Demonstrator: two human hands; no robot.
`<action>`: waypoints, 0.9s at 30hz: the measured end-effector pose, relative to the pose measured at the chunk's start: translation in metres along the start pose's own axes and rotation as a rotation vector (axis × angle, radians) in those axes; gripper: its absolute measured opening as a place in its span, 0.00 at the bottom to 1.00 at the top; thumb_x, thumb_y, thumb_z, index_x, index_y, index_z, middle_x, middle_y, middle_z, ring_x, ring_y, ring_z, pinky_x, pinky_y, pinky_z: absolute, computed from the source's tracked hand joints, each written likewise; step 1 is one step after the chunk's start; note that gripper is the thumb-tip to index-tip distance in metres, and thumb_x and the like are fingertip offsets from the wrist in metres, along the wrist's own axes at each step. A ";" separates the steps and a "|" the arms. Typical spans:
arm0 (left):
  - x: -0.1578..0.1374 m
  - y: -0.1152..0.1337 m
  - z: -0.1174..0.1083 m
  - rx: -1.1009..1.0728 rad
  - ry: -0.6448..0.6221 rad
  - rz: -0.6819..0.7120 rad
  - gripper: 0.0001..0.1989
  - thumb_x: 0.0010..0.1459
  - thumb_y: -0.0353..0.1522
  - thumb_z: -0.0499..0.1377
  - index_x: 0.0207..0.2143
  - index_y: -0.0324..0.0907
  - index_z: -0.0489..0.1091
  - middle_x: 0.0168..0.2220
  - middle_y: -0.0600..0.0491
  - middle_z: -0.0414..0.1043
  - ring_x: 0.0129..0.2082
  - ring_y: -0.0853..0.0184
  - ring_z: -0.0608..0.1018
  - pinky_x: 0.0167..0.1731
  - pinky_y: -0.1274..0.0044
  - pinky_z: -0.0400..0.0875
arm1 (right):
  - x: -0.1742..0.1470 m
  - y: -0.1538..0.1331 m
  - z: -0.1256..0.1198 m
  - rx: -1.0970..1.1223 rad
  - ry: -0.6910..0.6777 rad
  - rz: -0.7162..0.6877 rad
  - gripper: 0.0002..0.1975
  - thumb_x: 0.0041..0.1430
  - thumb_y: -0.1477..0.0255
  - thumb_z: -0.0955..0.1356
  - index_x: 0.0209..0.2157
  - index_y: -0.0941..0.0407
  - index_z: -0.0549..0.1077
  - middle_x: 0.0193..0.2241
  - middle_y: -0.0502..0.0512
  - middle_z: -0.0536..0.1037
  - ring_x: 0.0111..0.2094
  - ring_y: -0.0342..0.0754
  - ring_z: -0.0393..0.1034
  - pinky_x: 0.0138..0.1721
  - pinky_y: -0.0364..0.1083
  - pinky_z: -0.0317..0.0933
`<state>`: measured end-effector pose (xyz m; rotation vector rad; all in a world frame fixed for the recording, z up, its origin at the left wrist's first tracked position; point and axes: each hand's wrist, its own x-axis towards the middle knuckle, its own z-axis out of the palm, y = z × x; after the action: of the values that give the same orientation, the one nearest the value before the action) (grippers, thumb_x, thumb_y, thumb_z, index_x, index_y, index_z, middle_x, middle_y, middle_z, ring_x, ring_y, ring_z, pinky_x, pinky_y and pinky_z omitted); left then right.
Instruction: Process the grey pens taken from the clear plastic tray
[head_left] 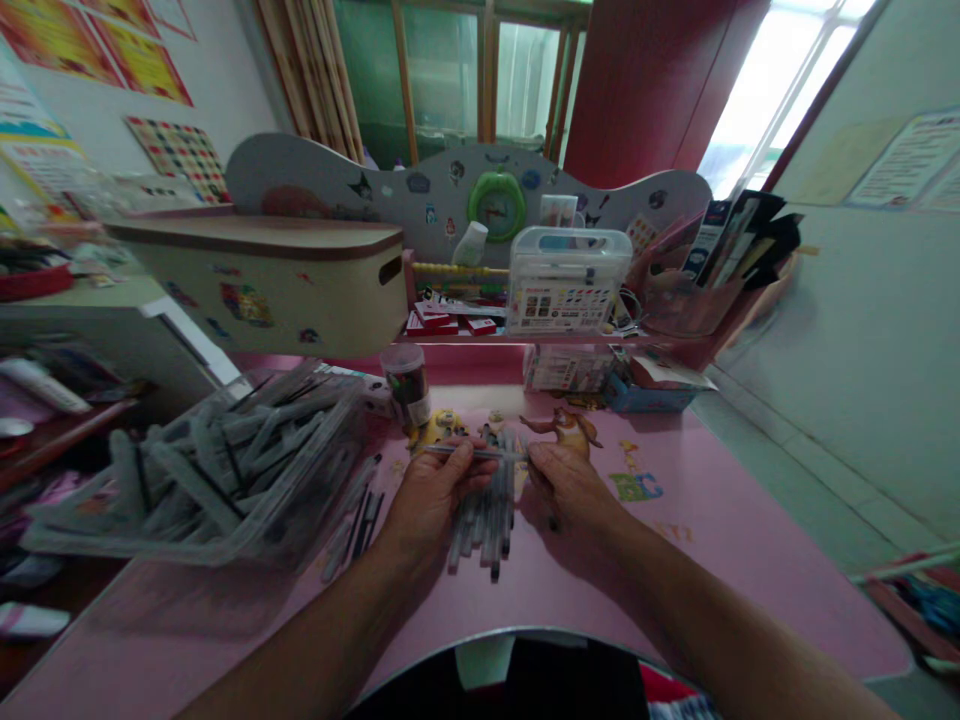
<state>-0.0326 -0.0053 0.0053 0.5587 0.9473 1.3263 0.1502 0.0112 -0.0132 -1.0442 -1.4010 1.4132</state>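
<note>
My left hand (442,482) is closed on a slim clear pen (484,454), held level above the desk. At the pen's other end, my right hand (562,485) is closed in a pinch; whether its fingertips grip the pen or a small part at its end is too small to tell. A dark tip shows beneath the right hand. Below both hands lies a pile of clear pens (486,525), some with black ends. More pens, several of them black (364,520), lie left of my left hand.
A clear plastic bin (247,545) with many pens or wrappers stands on the left of the pink desk (720,580). Behind the hands are a round jar (406,385) and a blue box (651,395). The shelf above holds a lidded box (300,290), a clear case (568,282) and a green clock (496,207).
</note>
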 end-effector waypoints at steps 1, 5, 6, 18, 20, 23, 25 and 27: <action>0.000 0.000 0.000 0.002 -0.001 0.005 0.04 0.60 0.25 0.62 0.33 0.32 0.76 0.29 0.46 0.79 0.27 0.69 0.82 0.26 0.83 0.78 | 0.000 0.001 0.000 0.022 0.002 0.012 0.21 0.60 0.55 0.67 0.22 0.54 0.63 0.20 0.46 0.59 0.21 0.42 0.50 0.20 0.42 0.46; 0.000 0.000 -0.002 0.004 -0.005 0.022 0.04 0.60 0.27 0.63 0.34 0.33 0.77 0.30 0.47 0.79 0.27 0.69 0.81 0.27 0.83 0.78 | -0.001 -0.002 0.004 0.188 -0.016 0.087 0.13 0.53 0.61 0.71 0.31 0.52 0.64 0.19 0.40 0.59 0.17 0.40 0.48 0.18 0.40 0.45; 0.000 0.000 -0.003 0.007 -0.011 0.022 0.04 0.59 0.27 0.63 0.34 0.33 0.77 0.30 0.47 0.80 0.27 0.69 0.81 0.27 0.82 0.78 | -0.001 -0.004 0.004 0.207 -0.013 0.093 0.12 0.53 0.62 0.71 0.32 0.51 0.65 0.19 0.40 0.59 0.16 0.39 0.47 0.18 0.40 0.44; -0.002 0.002 -0.001 0.002 -0.017 0.052 0.04 0.56 0.28 0.66 0.34 0.34 0.77 0.28 0.48 0.79 0.27 0.69 0.81 0.27 0.83 0.78 | -0.002 -0.005 0.006 0.222 -0.014 0.079 0.15 0.51 0.60 0.73 0.33 0.51 0.66 0.20 0.41 0.61 0.18 0.40 0.50 0.19 0.40 0.46; -0.002 0.002 -0.001 0.005 -0.016 0.049 0.04 0.56 0.28 0.66 0.33 0.34 0.77 0.28 0.48 0.80 0.27 0.69 0.81 0.27 0.83 0.78 | -0.002 -0.005 0.006 0.171 0.012 0.063 0.16 0.54 0.56 0.71 0.30 0.53 0.67 0.20 0.43 0.61 0.19 0.40 0.50 0.20 0.40 0.47; -0.001 0.002 -0.002 0.012 -0.005 0.055 0.05 0.55 0.29 0.67 0.32 0.34 0.77 0.28 0.48 0.79 0.26 0.69 0.81 0.27 0.83 0.78 | 0.001 -0.001 0.003 0.063 0.045 0.025 0.22 0.58 0.52 0.69 0.21 0.54 0.64 0.20 0.47 0.61 0.22 0.42 0.52 0.21 0.42 0.48; -0.001 0.001 -0.002 0.015 -0.008 0.060 0.06 0.54 0.30 0.68 0.32 0.34 0.77 0.27 0.48 0.79 0.26 0.69 0.81 0.26 0.83 0.77 | 0.001 0.001 0.002 0.062 0.036 0.010 0.22 0.57 0.54 0.70 0.21 0.54 0.64 0.20 0.47 0.61 0.22 0.42 0.53 0.22 0.42 0.49; -0.001 0.001 -0.002 0.017 -0.018 0.071 0.08 0.52 0.32 0.70 0.32 0.34 0.77 0.27 0.48 0.79 0.26 0.69 0.81 0.26 0.83 0.77 | 0.001 0.001 0.003 0.116 0.016 0.031 0.16 0.55 0.58 0.71 0.25 0.53 0.65 0.20 0.45 0.61 0.21 0.42 0.53 0.21 0.42 0.48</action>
<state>-0.0347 -0.0064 0.0048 0.6206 0.9322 1.3755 0.1472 0.0110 -0.0139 -1.0038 -1.2810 1.4873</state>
